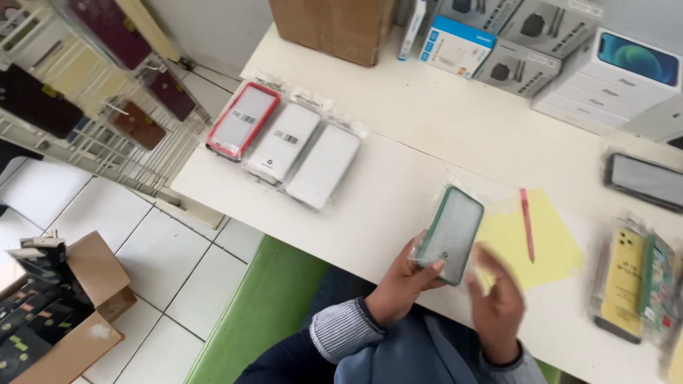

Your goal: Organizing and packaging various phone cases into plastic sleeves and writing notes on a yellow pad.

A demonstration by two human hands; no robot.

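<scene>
The left hand [400, 283] has its grip closed around the lower end of a green-rimmed phone case with a frosted grey back, sealed in a clear plastic sleeve [451, 234]; the thumb lies across the front near the bottom edge and the fingers wrap behind. The case is held tilted above the near edge of the white counter [441, 135], just over the person's lap. The right hand [498, 299] is just beside the case, on its right, fingers loosely spread and grasping nothing (it is blurred, so whether a fingertip touches the sleeve cannot be told).

Behind the case on the counter lies a yellow sheet of paper [548, 245] with a pink pen [527, 222] resting on it, pointing away from the person. Further left, three more bagged cases lie side by side: a red-rimmed case [243, 120], a white case with a barcode sticker [284, 142] and a plain white case [324, 166]. At the right edge are a yellow phone case in a bag [623, 283], a patterned green case [658, 282] overlapping it, and a dark-rimmed case [646, 180] beyond them. Along the back stand a brown cardboard box [333, 27], a blue-and-white small box [456, 45] and stacked white phone boxes [612, 75]. On the tiled floor at the left, an open cardboard carton [60, 306] holds dark packaged items, beside a white wire display rack [92, 99] hung with cases.
</scene>
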